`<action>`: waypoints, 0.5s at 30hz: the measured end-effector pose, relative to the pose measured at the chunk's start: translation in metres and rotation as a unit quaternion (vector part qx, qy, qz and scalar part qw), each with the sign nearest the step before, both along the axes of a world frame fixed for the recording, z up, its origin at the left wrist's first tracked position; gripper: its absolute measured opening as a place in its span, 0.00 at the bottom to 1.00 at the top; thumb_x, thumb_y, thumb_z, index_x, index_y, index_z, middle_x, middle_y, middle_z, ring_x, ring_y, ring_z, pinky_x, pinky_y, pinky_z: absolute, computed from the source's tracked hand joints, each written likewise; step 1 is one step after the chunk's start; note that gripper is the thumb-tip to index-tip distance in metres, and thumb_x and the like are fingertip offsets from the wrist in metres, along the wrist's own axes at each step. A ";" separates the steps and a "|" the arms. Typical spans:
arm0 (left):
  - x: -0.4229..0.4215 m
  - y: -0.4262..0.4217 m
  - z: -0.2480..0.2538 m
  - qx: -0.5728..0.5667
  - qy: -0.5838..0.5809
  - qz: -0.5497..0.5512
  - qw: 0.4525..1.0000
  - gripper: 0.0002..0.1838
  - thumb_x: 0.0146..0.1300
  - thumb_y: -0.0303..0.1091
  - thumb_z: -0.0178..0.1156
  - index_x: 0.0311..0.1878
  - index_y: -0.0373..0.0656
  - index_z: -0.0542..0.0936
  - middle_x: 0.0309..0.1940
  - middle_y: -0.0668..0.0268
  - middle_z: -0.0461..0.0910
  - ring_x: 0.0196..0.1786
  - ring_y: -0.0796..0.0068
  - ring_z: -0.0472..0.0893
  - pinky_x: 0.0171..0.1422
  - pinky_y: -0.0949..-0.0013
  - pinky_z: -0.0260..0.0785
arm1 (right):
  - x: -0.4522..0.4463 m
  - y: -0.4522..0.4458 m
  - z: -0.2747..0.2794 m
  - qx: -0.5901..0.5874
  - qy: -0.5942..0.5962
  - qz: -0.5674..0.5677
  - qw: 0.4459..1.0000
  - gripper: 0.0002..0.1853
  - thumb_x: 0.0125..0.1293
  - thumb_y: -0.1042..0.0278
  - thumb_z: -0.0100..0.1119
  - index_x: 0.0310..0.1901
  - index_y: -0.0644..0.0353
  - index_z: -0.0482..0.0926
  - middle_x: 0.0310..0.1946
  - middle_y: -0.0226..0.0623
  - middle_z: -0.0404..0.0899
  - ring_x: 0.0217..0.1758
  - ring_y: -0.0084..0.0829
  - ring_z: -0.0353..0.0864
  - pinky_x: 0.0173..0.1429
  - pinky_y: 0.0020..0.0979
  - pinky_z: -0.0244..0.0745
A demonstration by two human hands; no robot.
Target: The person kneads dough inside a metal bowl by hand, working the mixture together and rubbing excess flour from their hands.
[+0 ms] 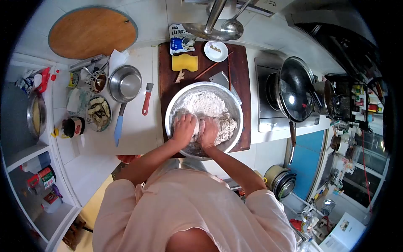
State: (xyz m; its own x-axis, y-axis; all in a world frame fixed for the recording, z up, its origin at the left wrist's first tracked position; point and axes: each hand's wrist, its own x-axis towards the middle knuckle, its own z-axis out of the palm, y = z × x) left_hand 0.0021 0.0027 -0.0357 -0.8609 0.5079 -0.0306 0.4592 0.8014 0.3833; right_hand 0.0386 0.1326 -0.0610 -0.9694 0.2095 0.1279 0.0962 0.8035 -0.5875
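Observation:
A large metal bowl (237, 136) stands on a dark wooden board (247, 88). It holds white flour (205, 101) and, at its right side, crumbly lumps of dough (226, 128). Both hands are inside the bowl, side by side. My left hand (184, 128) is curled round some floury dough at the left. My right hand (208, 131) presses the dough from the right, its fingers bent and partly hidden in flour. Behind the bowl lie a cleaver (220, 78), chopsticks (206, 70), a piece of ginger (180, 76), a yellow sponge (184, 62) and a small white plate (216, 51).
At the left are a saucepan (125, 84), a red-handled scraper (147, 99) and a bowl of sliced mushrooms (99, 112). A lidded wok (297, 89) sits on the stove (265, 124) at the right. Ladles (232, 29) hang above the board.

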 end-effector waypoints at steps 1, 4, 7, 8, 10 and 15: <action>-0.009 0.001 -0.006 -0.005 -0.009 0.003 1.000 0.14 0.52 0.29 0.56 0.44 0.39 0.73 0.48 0.54 0.73 0.52 0.54 0.73 0.54 0.48 0.65 | -0.008 -0.001 -0.002 -0.003 -0.003 -0.010 1.000 0.10 0.62 0.65 0.49 0.40 0.62 0.74 0.38 0.49 0.75 0.43 0.53 0.72 0.48 0.50 0.65; -0.030 0.008 -0.022 -0.023 0.037 0.024 0.999 0.09 0.56 0.30 0.54 0.41 0.42 0.74 0.39 0.59 0.75 0.45 0.59 0.78 0.50 0.52 0.71 | -0.032 0.001 -0.008 -0.006 0.031 -0.029 0.999 0.11 0.64 0.63 0.46 0.37 0.62 0.73 0.33 0.50 0.73 0.39 0.53 0.72 0.44 0.50 0.63; -0.046 0.012 -0.032 -0.034 -0.013 0.041 0.998 0.08 0.54 0.28 0.55 0.39 0.41 0.74 0.34 0.58 0.77 0.40 0.58 0.80 0.43 0.58 0.74 | -0.055 0.004 -0.012 -0.001 0.055 -0.039 0.998 0.15 0.68 0.58 0.40 0.34 0.61 0.72 0.26 0.50 0.71 0.34 0.53 0.70 0.40 0.49 0.60; -0.050 0.013 -0.037 -0.026 -0.013 0.046 0.999 0.08 0.54 0.28 0.55 0.39 0.41 0.74 0.34 0.58 0.77 0.39 0.58 0.81 0.41 0.59 0.75 | -0.062 0.008 -0.017 0.002 0.056 -0.026 0.998 0.15 0.68 0.58 0.40 0.33 0.61 0.72 0.26 0.50 0.71 0.33 0.53 0.71 0.40 0.49 0.60; -0.054 0.013 -0.045 -0.010 -0.011 0.053 0.998 0.08 0.54 0.27 0.55 0.38 0.40 0.74 0.33 0.57 0.78 0.37 0.58 0.82 0.37 0.60 0.75 | -0.073 0.017 -0.028 0.009 0.057 -0.002 0.998 0.16 0.68 0.58 0.40 0.32 0.60 0.72 0.24 0.50 0.71 0.32 0.53 0.72 0.40 0.50 0.61; -0.057 0.016 -0.031 0.023 -0.102 0.128 0.986 0.17 0.46 0.32 0.66 0.39 0.38 0.74 0.30 0.49 0.80 0.35 0.48 0.82 0.39 0.53 0.74 | -0.094 0.025 -0.033 -0.026 0.094 0.058 0.994 0.13 0.67 0.61 0.46 0.32 0.60 0.75 0.22 0.46 0.76 0.27 0.50 0.75 0.38 0.48 0.66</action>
State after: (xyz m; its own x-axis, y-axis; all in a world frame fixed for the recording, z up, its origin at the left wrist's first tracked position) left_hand -0.0549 0.0188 -0.0670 -0.9392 0.2795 -0.1993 0.1533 0.8609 0.4850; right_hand -0.0553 0.1578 -0.0935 -0.9474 0.1097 0.3008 -0.1101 0.7706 -0.6277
